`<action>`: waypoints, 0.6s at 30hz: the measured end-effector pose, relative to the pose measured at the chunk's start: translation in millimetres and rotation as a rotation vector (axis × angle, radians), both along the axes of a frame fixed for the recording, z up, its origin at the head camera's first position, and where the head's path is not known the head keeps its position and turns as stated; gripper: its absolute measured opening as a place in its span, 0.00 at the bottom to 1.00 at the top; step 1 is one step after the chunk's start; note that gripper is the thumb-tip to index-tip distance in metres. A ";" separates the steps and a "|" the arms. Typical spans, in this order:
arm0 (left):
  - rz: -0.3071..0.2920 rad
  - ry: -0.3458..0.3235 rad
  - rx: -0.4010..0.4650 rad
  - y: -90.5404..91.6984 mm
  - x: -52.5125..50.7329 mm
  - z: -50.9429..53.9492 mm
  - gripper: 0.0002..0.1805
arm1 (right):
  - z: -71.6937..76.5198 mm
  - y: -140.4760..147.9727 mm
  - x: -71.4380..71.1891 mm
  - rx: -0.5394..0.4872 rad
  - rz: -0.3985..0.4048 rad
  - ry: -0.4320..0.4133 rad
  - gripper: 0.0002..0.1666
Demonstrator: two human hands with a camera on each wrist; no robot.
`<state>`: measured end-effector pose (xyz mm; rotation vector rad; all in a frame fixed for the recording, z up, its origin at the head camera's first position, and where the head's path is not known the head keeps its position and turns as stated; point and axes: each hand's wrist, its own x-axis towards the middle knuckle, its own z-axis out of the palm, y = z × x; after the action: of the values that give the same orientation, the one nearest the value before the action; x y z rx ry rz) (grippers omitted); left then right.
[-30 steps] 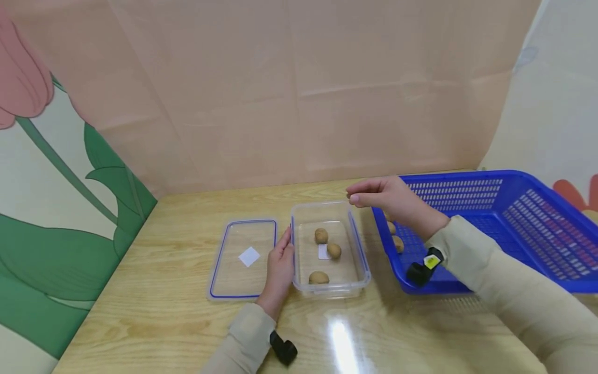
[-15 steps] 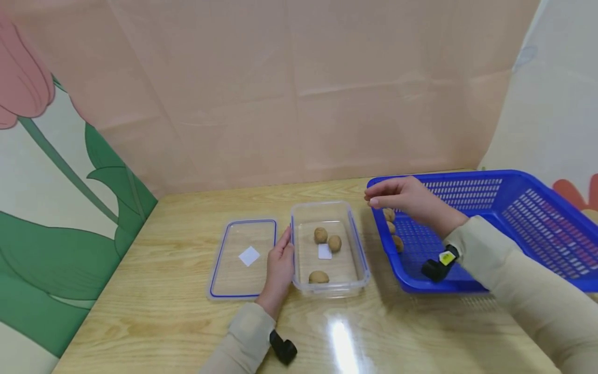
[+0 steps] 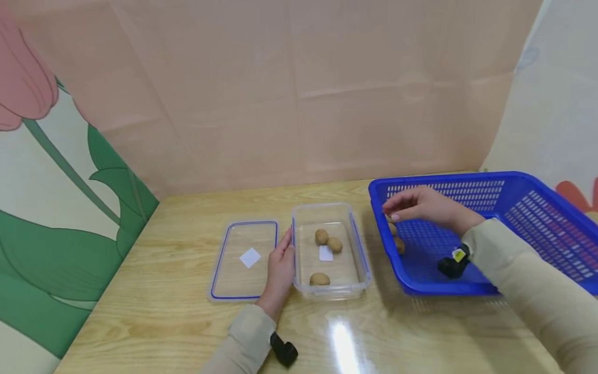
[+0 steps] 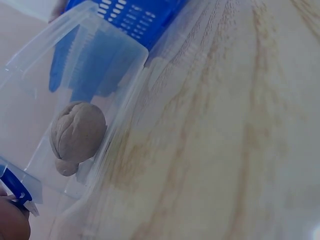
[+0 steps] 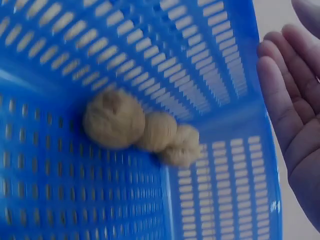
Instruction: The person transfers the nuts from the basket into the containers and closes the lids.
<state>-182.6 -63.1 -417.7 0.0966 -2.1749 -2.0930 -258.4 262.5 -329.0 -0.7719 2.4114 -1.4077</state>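
Observation:
In the head view, three walnuts [image 3: 334,244] lie inside a clear plastic food container [image 3: 360,244]. My left hand [image 3: 281,264] rests against the container's left wall with its fingers extended along the side. The right hand [image 3: 422,208] hovers over the left end of a blue plastic basket [image 3: 403,278], its fingers loosely bent. Nothing shows between those fingers in the right wrist view. Below that hand, walnuts [image 5: 114,120] sit in a row against the basket's wall; from the head view the hand partly hides them.
A clear lid with a blue seal [image 3: 229,283] lies flat on the wooden table [image 3: 154,296], left of the container. White paper squares [image 3: 250,257] show at the lid and at the container's bottom. A pinkish sheet [image 3: 299,104] hangs behind the table.
My right hand has moved right and slightly down, from between the container and the basket to above the basket. One walnut in the container has rolled slightly. The left hand stays in place.

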 end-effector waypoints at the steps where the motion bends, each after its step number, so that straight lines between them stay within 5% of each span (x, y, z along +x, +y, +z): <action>1: 0.001 0.000 0.000 0.1 0.3 0.2 0.24 | -1.3 3.3 -1.0 -0.008 0.019 -0.006 0.16; 18: -0.008 0.060 -0.005 -0.6 0.6 -1.2 0.23 | -32.9 25.5 -15.5 0.084 0.302 -0.119 0.20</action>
<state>-181.9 -63.7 -418.9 0.0241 -2.1495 -2.0669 -273.9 288.0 -361.9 -0.9546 2.1420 -1.1918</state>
